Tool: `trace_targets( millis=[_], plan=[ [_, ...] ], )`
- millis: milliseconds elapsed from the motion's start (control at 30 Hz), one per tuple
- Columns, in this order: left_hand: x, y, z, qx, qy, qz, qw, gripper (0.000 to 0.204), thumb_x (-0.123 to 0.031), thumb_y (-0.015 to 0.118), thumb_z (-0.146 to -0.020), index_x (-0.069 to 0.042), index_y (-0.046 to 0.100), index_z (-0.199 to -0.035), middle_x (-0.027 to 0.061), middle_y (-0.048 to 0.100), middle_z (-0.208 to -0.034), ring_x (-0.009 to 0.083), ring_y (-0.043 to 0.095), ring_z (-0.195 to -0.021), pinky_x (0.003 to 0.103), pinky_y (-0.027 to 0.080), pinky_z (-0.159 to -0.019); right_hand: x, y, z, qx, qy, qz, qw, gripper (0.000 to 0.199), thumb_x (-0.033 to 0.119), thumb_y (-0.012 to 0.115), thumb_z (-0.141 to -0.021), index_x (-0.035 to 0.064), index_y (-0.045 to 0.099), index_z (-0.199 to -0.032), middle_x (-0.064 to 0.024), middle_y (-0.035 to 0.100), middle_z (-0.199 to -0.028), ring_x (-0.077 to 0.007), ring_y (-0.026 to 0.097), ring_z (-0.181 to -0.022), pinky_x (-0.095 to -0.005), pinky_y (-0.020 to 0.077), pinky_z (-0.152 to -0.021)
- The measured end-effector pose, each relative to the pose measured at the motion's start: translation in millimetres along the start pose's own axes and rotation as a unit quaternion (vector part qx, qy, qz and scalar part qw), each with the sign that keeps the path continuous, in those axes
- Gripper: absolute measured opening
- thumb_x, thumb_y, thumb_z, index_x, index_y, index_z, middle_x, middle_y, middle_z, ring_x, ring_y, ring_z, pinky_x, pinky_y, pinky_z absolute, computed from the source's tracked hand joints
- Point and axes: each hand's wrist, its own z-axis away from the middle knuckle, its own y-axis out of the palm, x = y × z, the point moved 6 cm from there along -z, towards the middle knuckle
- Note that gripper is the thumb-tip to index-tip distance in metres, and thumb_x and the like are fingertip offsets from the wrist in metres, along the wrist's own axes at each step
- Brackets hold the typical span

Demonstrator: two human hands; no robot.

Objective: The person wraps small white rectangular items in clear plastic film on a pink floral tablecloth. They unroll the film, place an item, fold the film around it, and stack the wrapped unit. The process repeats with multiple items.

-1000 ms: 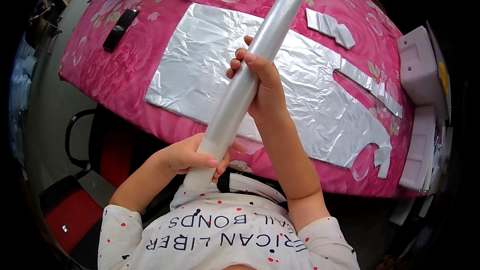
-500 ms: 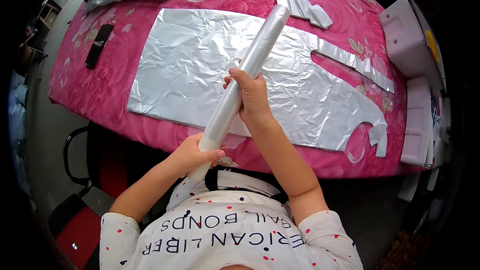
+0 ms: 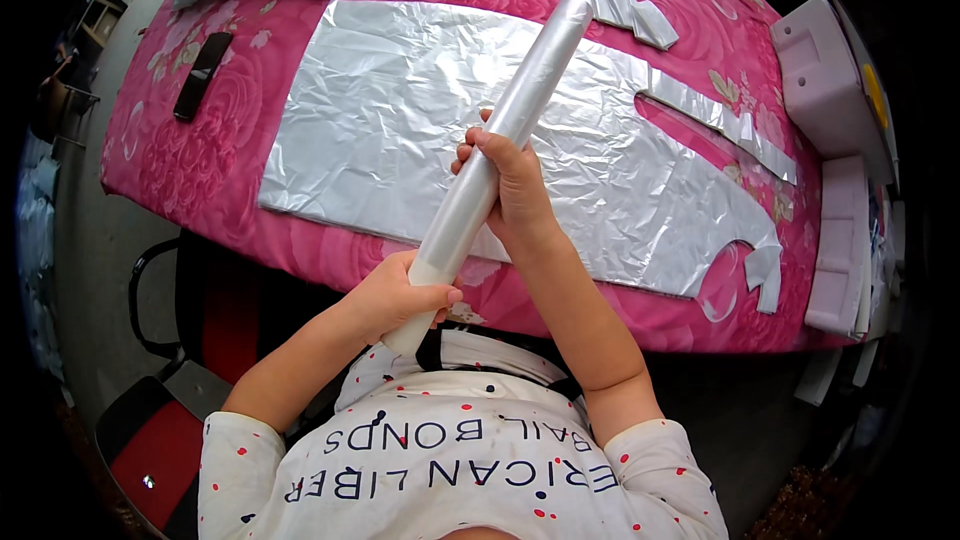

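Your left hand [image 3: 400,295] is closed around the near end of the roll of clear plastic film [image 3: 495,155]; your right hand [image 3: 510,185] is wrapped around its middle. The roll slants up toward one o'clock, held above the silver cut-out sheet [image 3: 400,110] on the pink floral tablecloth [image 3: 200,150]. If your right grip loosens, the far end could drop and crease that sheet, or knock the folded silver offcuts [image 3: 625,10] at twelve o'clock.

Roll [image 3: 500,155] slants across frame centre, blocking sheet [image 3: 400,110] middle. Open tablecloth [image 3: 215,155] left of sheet. Foam blocks [image 3: 830,100] crowd right edge; phone [image 3: 202,75] upper left.
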Motion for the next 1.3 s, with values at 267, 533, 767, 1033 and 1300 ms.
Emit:
trace_targets(
  millis=[267, 533, 767, 1033, 1300],
  plan=[
    [-6.3, 0.7, -6.7, -0.011, 0.032, 0.103, 0.994, 0.048, -0.048, 0.056, -0.086, -0.003, 0.05, -0.103, 0.0047, 0.058, -0.075, 0.0119, 0.057, -0.062, 0.026, 0.049, -0.059, -14.7, -8.5, 4.3, 0.025, 0.013, -0.049, 0.998, 0.057, 0.015, 0.065, -0.075, 0.0023, 0.033, -0.12, -0.0064, 0.051, -0.087, -0.0147, 0.054, -0.077, -0.0311, 0.0507, -0.072],
    [14.1, -14.1, 0.3, 0.008, -0.011, -0.076, 0.997, 0.033, -0.036, 0.046, -0.093, -0.004, 0.052, -0.099, 0.0039, 0.057, -0.074, 0.0098, 0.055, -0.063, 0.025, 0.048, -0.059, 18.9, -40.2, -15.3, -0.032, -0.004, -0.015, 0.999, 0.055, 0.014, 0.066, -0.076, 0.0025, 0.033, -0.119, -0.0095, 0.053, -0.091, -0.0188, 0.056, -0.082, -0.0338, 0.0503, -0.077],
    [43.2, -29.2, 22.5, 0.008, -0.021, -0.127, 0.992, 0.033, -0.035, 0.053, -0.09, -0.003, 0.052, -0.097, 0.0034, 0.055, -0.073, 0.01, 0.054, -0.062, 0.025, 0.047, -0.058, 123.2, -108.2, -40.3, -0.157, -0.183, 0.375, 0.895, 0.022, 0.019, 0.06, -0.085, 0.0038, 0.058, -0.1, -0.0051, 0.06, -0.089, -0.008, 0.054, -0.077, -0.0198, 0.0429, -0.065],
    [48.4, -33.2, 23.2, -0.008, -0.025, -0.145, 0.989, 0.035, -0.035, 0.056, -0.089, -0.002, 0.052, -0.103, 0.0034, 0.055, -0.074, 0.0099, 0.054, -0.063, 0.025, 0.047, -0.058, 103.4, -99.8, -35.7, 0.007, 0.052, 0.468, 0.882, 0.021, 0.026, 0.064, -0.085, 0.0052, 0.063, -0.086, 0.0047, 0.054, -0.067, -0.0022, 0.045, -0.055, -0.0176, 0.0352, -0.051],
    [44.5, -34.0, 30.5, 0.01, -0.019, -0.165, 0.986, 0.035, -0.029, 0.059, -0.086, -0.001, 0.053, -0.106, 0.0047, 0.058, -0.08, 0.0109, 0.056, -0.07, 0.027, 0.048, -0.067, 142.4, -142.5, -57.4, -0.057, -0.095, 0.522, 0.846, 0.017, 0.02, 0.063, -0.085, 0.0026, 0.063, -0.085, 0.0044, 0.053, -0.065, -0.0024, 0.043, -0.056, -0.0187, 0.0349, -0.051]
  ],
)
